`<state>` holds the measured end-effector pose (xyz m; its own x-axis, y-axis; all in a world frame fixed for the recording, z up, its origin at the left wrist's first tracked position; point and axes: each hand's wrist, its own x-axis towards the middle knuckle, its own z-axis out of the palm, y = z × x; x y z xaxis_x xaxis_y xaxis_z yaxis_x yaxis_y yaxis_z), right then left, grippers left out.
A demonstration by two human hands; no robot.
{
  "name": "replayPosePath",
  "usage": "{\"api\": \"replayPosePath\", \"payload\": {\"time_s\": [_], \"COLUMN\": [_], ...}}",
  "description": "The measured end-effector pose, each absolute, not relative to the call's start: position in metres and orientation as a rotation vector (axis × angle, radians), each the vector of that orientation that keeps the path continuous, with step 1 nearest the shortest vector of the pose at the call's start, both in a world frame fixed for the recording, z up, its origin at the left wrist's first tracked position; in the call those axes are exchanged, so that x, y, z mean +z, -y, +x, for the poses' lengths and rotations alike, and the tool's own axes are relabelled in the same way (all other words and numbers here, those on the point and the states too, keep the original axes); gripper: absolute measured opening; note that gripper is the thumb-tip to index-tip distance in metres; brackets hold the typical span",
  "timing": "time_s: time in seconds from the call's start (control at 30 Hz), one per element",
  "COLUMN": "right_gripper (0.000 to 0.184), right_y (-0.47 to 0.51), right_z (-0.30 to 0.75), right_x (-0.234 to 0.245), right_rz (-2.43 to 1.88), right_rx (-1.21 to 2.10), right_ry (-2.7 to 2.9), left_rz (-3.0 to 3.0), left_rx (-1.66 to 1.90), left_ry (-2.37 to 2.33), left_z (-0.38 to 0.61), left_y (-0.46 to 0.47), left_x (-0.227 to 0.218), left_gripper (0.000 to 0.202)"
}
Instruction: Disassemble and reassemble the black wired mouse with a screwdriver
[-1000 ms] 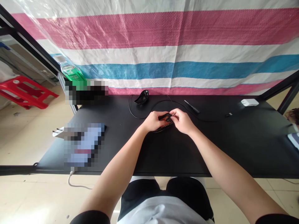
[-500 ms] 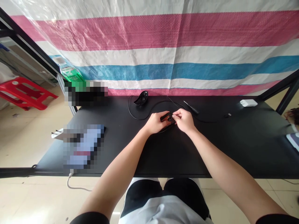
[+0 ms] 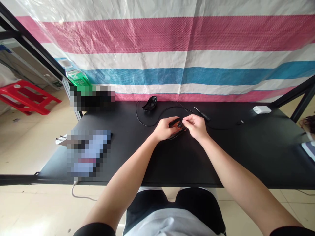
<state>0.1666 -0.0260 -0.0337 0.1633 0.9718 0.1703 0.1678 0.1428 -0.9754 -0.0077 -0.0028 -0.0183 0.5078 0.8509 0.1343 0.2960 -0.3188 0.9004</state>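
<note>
The mouse (image 3: 178,125) lies between both hands: the left hand (image 3: 163,129) grips its left side; by its right edge, the right hand (image 3: 197,126) pinches, on what unclear.

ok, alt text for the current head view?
A person's left hand grips an open black device, orange inside; the right hand, pinched shut, is at its edge. Beyond, on the black table, lie a black shell, cable and screwdriver.

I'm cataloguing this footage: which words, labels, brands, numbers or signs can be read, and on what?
None can be read.
Green bottle label: pale lettering, too blurred.
Round sticker on the red stool: too small.
Blue panel: pixelated.
Open device, white adapter: no lettering discernible.
</note>
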Motion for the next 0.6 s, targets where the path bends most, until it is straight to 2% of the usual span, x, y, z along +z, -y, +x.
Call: {"api": "replayPosePath", "payload": {"time_s": [0.23, 0.43, 0.6], "right_gripper": [0.024, 0.029, 0.025], "right_y": [0.024, 0.022, 0.021], "right_z": [0.167, 0.168, 0.171], "right_x": [-0.034, -0.035, -0.035], "right_rz": [-1.278, -1.273, -1.255], "right_rx": [0.962, 1.009, 1.063], "right_ry": [1.227, 1.172, 1.258], "left_rz": [1.689, 1.678, 1.704], "left_rx": [0.813, 0.816, 0.801], "left_ry": [-0.945, -0.959, -0.959], "left_z": [-0.006, -0.006, -0.006], "left_y": [-0.005, -0.002, -0.001], "left_x": [-0.031, -0.028, -0.027], "left_gripper": [0.050, 0.051, 0.048]}}
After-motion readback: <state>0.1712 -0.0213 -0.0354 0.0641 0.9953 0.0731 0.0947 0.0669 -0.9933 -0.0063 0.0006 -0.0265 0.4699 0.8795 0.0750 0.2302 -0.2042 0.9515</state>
